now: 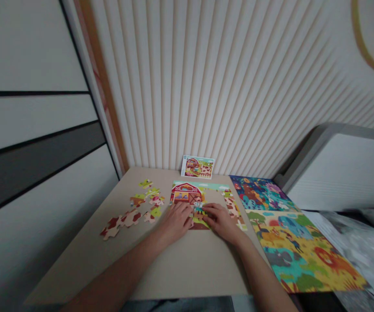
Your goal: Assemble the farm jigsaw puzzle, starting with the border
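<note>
A partly assembled farm jigsaw puzzle (pixel 187 188) with a red barn lies on the table, a gap in its middle right. My left hand (pixel 177 220) rests on its lower left part, fingers laid out and covering some of the picture. From the right, my right hand (pixel 221 220) has its bent fingers and thumb at a puzzle piece (pixel 199 209) in the lower middle. Whether that piece lies fully flat is hard to see. On the puzzle's right side, a strip with a brown-and-white cow (pixel 232 206) is joined.
Several loose puzzle pieces (pixel 131 218) lie on the left of the beige table (pixel 187 268). A reference picture card (pixel 197 167) leans against the pleated wall at the back. Two other puzzles, a dark blue one (pixel 261 193) and a yellow animal one (pixel 299 247), lie at the right.
</note>
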Tool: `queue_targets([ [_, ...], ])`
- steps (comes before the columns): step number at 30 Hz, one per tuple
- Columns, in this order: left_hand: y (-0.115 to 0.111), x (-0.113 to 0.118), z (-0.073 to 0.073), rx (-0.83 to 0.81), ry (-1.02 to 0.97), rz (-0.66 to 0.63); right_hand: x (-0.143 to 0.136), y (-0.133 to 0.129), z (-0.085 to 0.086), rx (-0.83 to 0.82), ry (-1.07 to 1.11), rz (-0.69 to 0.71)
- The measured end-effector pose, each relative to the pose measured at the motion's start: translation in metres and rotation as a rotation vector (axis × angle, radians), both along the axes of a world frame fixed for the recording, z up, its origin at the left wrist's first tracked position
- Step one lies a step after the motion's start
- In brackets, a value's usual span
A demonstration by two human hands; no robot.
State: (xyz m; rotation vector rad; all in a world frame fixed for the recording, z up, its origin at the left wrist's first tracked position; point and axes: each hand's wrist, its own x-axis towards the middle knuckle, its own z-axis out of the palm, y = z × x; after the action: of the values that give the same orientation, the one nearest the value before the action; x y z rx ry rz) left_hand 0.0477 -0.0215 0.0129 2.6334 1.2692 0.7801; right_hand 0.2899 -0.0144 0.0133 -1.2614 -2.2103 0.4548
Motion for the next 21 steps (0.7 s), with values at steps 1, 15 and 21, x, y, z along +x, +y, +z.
queue_targets([
  [1, 0.0001, -0.0004, -0.0003, -0.001, 0.003, -0.002, -0.0002, 0.0026, -0.0025, 0.013, -0.014, 0.005],
  [15, -0.0003, 0.0024, -0.0008, -0.006, 0.008, -0.092, -0.0004, 0.0073, -0.0113, 0.097, -0.126, 0.020],
  [21, 0.0009, 0.0025, -0.0026, 0.003, 0.031, -0.103, -0.0019, 0.0033, -0.0093, 0.128, -0.146, -0.001],
])
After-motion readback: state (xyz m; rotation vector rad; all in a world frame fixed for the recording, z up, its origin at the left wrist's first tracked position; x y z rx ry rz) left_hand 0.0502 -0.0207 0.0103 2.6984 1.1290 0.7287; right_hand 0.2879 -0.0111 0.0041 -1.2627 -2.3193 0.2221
